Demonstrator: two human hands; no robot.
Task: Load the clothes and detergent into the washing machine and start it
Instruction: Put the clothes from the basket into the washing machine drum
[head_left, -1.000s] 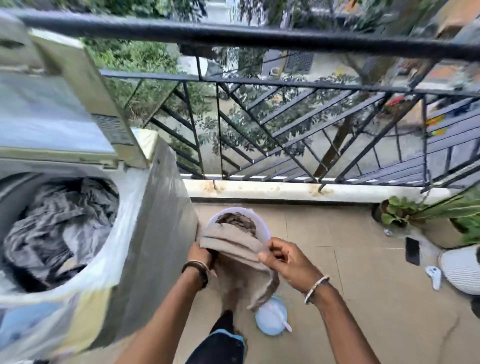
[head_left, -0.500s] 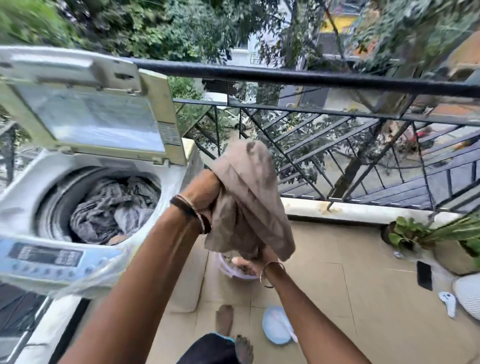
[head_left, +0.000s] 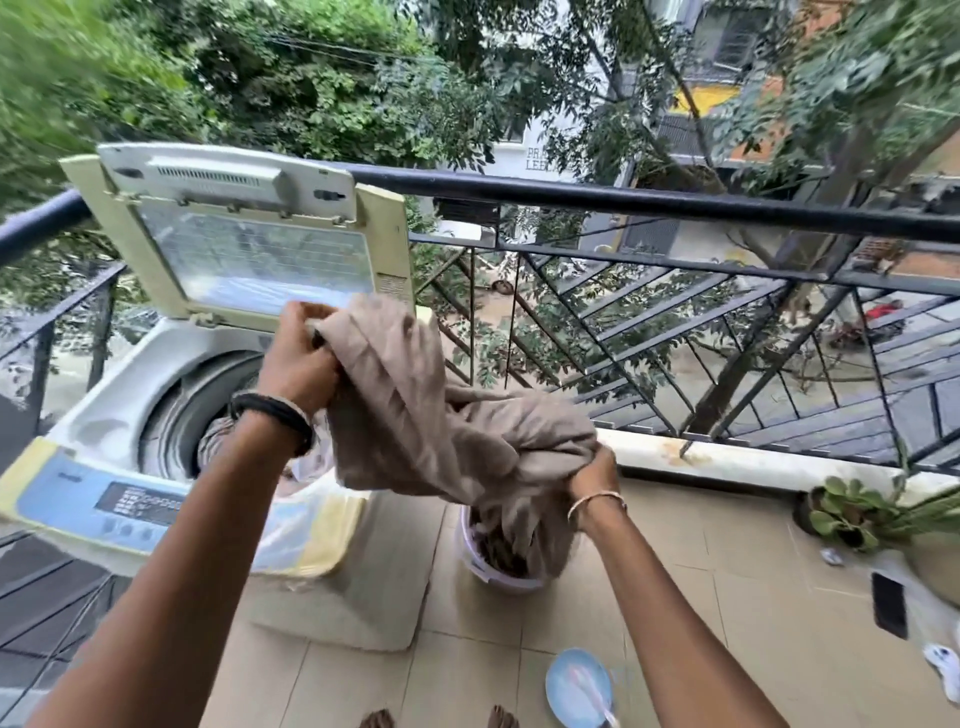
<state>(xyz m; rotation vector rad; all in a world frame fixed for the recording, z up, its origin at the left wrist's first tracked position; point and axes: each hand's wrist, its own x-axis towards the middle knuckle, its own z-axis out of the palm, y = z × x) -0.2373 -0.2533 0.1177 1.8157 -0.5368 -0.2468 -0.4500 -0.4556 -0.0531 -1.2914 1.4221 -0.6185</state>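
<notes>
Containers: washing machine (head_left: 98, 415), lid (head_left: 249, 244) raised upright, drum (head_left: 171, 410) open just beneath my left grip (head_left: 298, 358); a bit of grey cloth (head_left: 215, 441) shows in it beside my wrist, the rest hidden by my forearm. Pale tub (head_left: 485, 574) on the floor directly below my right grip (head_left: 592, 475); brownish fabric inside, and the beige garment's (head_left: 415, 400) lower end hangs into it. Count: one washer, one tub, one garment in hand, one blue dish (head_left: 576, 686) on the tiles nearer me than the right grip. Pose: left arm extended forward and raised, fingers clenched round the garment's upper end. Right arm lower and to the right, fist bunched tight on the garment's middle. The garment is draped between the two grips, off the floor.
</notes>
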